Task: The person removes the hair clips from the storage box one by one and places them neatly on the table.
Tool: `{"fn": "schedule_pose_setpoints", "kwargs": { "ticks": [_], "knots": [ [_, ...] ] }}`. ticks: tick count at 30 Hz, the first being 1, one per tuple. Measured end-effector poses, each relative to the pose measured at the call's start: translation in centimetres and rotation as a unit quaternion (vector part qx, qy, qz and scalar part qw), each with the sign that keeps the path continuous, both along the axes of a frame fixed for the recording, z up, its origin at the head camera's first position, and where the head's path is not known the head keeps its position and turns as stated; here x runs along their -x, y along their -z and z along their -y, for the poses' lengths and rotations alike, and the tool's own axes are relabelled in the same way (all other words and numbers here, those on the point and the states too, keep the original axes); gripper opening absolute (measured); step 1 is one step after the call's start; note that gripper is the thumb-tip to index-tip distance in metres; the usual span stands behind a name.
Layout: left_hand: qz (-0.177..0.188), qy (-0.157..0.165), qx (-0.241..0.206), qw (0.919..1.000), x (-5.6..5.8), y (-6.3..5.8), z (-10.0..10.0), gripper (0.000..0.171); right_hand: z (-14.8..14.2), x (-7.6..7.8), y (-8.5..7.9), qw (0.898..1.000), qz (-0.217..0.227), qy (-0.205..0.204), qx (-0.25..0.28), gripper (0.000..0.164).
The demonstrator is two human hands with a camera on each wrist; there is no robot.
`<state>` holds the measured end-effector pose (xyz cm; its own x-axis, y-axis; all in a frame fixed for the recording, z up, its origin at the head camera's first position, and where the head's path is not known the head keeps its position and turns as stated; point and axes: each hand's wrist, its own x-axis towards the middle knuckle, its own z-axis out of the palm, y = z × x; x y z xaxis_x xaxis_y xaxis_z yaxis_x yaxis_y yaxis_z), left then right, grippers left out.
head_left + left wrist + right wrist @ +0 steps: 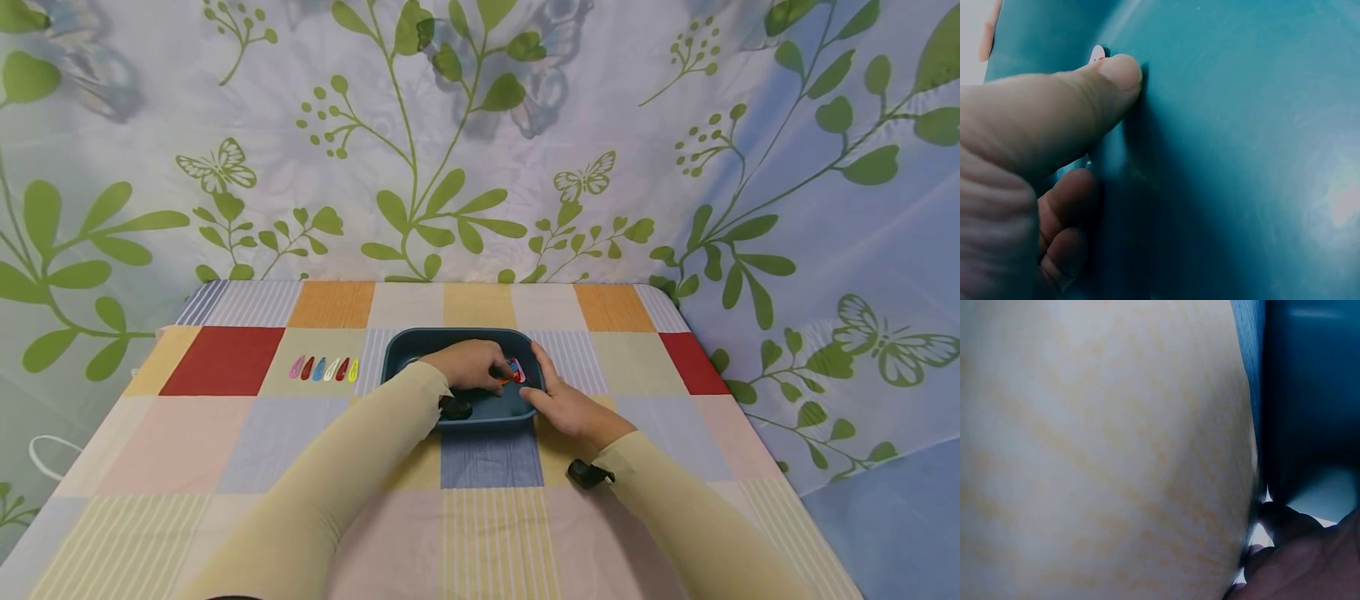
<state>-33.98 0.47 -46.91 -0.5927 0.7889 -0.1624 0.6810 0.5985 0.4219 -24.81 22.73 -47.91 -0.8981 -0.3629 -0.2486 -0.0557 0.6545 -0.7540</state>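
Note:
A dark teal plastic tray (420, 335) stands on the patchwork tablecloth. My left hand (468, 364) reaches into it from the left, fingers bent down at a small cluster of colourful snap hair clips (519, 372) by the tray's right end. In the left wrist view, the tip of a white clip (1097, 54) shows beyond the thumb; whether the fingers pinch a clip is hidden. My right hand (570, 404) grips the tray's right side, thumb over the rim and fingers along the outer wall. Only part of this hand (1310, 556) appears in the right wrist view.
Left of the tray, several snap hair clips (325, 369) in pink, red, blue, white and yellow lie in a row. Behind the table hangs a leaf-patterned curtain (465, 167), which also runs down the right side. A white loop (47, 454) hangs by the left table edge.

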Motion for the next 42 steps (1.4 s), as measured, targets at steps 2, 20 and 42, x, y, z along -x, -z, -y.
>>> {"fn": "schedule_pose_setpoints", "kwargs": {
  "ticks": [2,20,42],
  "knots": [
    [-0.006,-0.004,-0.002,1.0,0.04,0.05,-0.01,0.033,-0.01,0.0,-0.08,1.0,0.001,0.0,0.002,0.086],
    [-0.02,-0.018,-0.004,0.9996,0.19,-0.56,0.04,0.024,-0.1,0.21,-0.2,1.0,-0.002,0.006,0.006,0.086],
    [-0.02,-0.055,-0.047,0.9972,0.3,-0.81,0.45,0.019,-0.01,-0.07,-0.26,1.0,0.003,0.004,-0.014,0.086]
  ]
}}
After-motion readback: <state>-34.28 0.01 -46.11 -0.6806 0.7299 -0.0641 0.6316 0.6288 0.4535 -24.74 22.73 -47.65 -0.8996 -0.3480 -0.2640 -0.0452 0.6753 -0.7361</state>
